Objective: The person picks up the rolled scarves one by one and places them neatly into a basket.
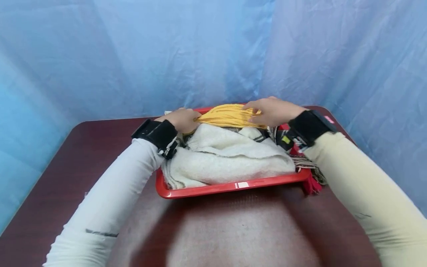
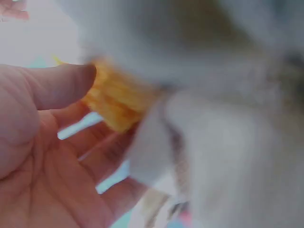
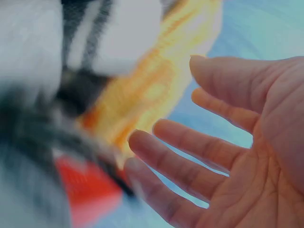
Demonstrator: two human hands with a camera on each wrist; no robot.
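Head view: both hands are working the yellow cloth atop the tray. Left hand is pinching one end; right hand, fingers loosely apart, is steadying the other.

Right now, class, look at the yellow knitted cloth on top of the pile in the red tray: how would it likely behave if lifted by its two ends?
The yellow knitted cloth would probably sag in the middle, since it lies bunched in soft folds. It looks light, a thin layer on the white towel. Its ribbed knit should grip rather than slip.
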